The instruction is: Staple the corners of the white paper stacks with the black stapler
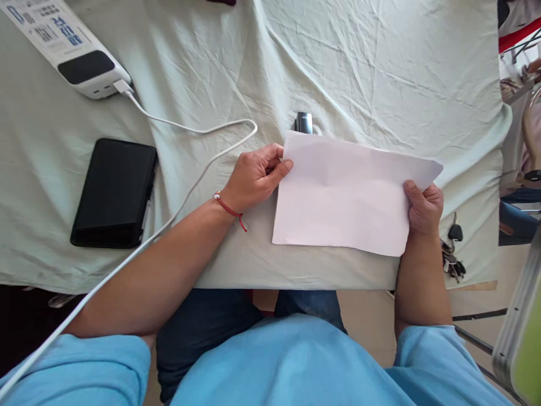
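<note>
A stack of white paper sheets (342,197) is held flat above the cloth-covered table, its surface blank and its edges slightly bent. My left hand (260,173), with a red string bracelet at the wrist, pinches the upper left side of the sheets between thumb and fingers. At the right edge my right hand (424,206) grips them, thumb on top and the other fingers partly hidden underneath. Just past the top edge of the paper a small black device (304,122) shows, partly covered by it.
A black tablet or phone (114,194) lies at left. Behind it is a white power bank-like box (91,65) with a white cable (198,175) running across my left forearm. Keys (454,254) lie by the right forearm, near the edge of the pale tablecloth (380,73).
</note>
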`<move>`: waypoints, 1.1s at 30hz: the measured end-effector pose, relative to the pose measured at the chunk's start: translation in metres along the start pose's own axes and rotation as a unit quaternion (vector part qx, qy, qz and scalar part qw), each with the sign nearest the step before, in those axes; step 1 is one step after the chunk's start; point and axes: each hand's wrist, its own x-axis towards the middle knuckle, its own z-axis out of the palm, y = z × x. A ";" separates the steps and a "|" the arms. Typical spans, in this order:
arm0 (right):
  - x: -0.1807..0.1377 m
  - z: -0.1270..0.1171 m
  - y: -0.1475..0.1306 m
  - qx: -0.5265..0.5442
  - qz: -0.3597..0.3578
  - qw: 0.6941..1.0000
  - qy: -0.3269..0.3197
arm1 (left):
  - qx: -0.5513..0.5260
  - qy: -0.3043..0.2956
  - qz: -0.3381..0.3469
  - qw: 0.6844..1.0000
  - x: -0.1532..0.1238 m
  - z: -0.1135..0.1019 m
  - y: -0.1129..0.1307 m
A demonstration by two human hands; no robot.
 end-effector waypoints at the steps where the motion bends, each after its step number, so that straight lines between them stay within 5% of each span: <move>1: -0.001 0.000 -0.001 -0.003 0.003 1.000 -0.005 | -0.007 0.004 -0.003 1.000 0.000 0.000 -0.002; 22: -0.002 -0.019 -0.003 -0.047 0.088 0.991 -0.087 | 0.026 0.030 0.013 0.999 0.003 -0.003 0.003; 26: -0.003 -0.011 0.002 -0.012 0.035 0.999 -0.037 | -0.064 0.041 -0.019 0.997 0.003 -0.004 -0.005; 33: 0.008 0.000 0.008 0.070 -0.051 0.995 0.041 | -0.167 -0.031 -0.050 0.984 0.002 -0.006 -0.006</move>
